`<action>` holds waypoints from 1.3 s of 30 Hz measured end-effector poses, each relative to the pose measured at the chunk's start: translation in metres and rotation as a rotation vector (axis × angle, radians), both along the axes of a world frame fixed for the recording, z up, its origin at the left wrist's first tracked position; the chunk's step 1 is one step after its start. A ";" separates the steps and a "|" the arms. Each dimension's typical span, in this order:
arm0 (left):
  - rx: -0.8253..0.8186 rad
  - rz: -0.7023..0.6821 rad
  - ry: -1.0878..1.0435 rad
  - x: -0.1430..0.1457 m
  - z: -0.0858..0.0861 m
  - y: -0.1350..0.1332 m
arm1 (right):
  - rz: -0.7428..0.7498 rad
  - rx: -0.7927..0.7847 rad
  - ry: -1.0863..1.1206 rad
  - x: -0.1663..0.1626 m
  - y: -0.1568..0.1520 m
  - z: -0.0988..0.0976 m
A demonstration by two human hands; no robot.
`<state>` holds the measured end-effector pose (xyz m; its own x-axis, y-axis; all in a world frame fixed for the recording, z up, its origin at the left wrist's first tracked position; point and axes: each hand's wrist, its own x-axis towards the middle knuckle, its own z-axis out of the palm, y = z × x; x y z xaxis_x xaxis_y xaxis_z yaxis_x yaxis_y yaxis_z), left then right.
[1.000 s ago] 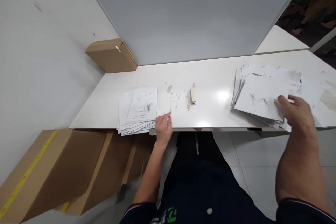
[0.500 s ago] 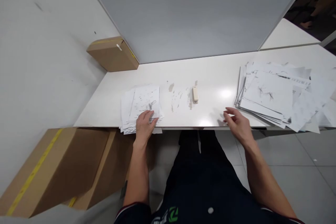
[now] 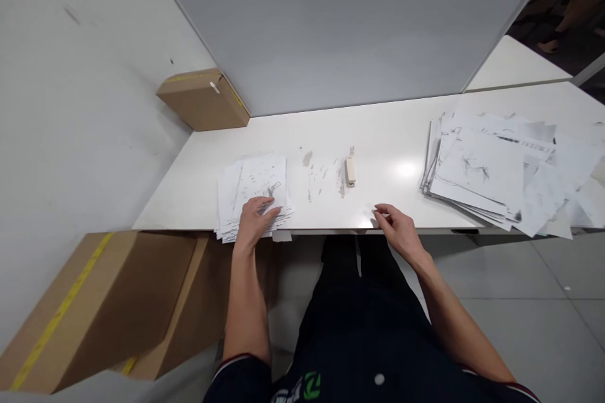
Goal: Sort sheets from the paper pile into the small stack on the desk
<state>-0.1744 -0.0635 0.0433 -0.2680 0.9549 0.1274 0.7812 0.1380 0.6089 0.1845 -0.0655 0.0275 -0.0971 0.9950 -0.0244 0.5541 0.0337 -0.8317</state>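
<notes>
My left hand (image 3: 254,221) is over the front part of the left paper stack (image 3: 261,176), its thumb and fingers apart and nothing gripped. Whether its fingertips touch the top sheet I cannot tell. The sheets carry dark printed drawings, and their edges are uneven. My right hand (image 3: 397,229) hovers at the table's front edge, thumb and fingers apart with nothing between them. A small beige stapler (image 3: 350,171) lies on the table between the two hands, farther back.
A larger, messy pile of printed papers (image 3: 482,167) spreads over the right of the white table (image 3: 387,132). One cardboard box (image 3: 203,99) stands at the back left; bigger boxes (image 3: 108,302) sit below the left end. A grey panel (image 3: 350,25) rises behind.
My right hand has moved left along the front edge, away from the right pile. My left hand has shifted slightly left, and its thumb and fingers look a little raised.
</notes>
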 end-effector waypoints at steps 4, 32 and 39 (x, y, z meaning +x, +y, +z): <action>0.103 -0.031 0.075 0.000 -0.004 -0.002 | -0.003 0.019 -0.012 0.000 0.000 -0.003; 0.223 -0.240 0.357 -0.013 -0.021 -0.009 | -0.019 0.087 -0.036 0.000 0.000 -0.010; 0.238 -0.236 0.371 -0.009 -0.018 -0.007 | -0.024 0.082 -0.035 -0.001 0.000 -0.009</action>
